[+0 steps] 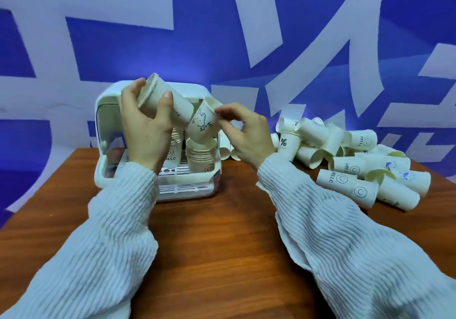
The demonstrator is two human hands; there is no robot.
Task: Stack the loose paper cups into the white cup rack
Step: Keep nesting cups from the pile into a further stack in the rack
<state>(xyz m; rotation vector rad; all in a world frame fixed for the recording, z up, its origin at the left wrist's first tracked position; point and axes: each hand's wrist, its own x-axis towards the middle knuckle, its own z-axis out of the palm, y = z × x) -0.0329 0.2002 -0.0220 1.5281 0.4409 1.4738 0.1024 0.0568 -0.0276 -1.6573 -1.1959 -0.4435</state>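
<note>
Backdrop: blue banner (172,54) w/ big white strokes, chars cropped, not readable. Wood-grain brown table (217,232), smooth, slight sheen. White cup rack (106,170) sits far-left-centre on table: rounded plastic box, lid tipped back, clear front panel, slotted white tray floor. Inside it 2 nested stacks: left stack (172,151) partly hidden behind the left hand, print reads "HELLO" w/ smiley; right stack (201,156) shows many ribbed rims, small smiley near base. Left hand (145,126) gripping a plain cream paper cup (165,101), tilted, mouth up-left, thumb across the wall, fingers wrapped round the rim side; it blocks view of rack's left interior. Right hand (246,133) pinching rim of the bunny cup (202,125) w/ fingertips; cup tilted, base just above the right stack, contact w/ stack can't tell. Print on it: line-drawn bunny + a few letters, too small to read. The 2 held cups touch or nearly touch at their sides. Loose cup pile (350,161) on table right of rack, well apart from it, cups lying on sides in a heap: tapered paper, rolled rims, cream insides. Readable there: "%" logo, "HELLO" + smiley on several, blue round logos on two, text too small. A few more cups lie behind the right hand, mostly hidden. Both sleeves (345,244) white ribbed knit, cover the near table.
</note>
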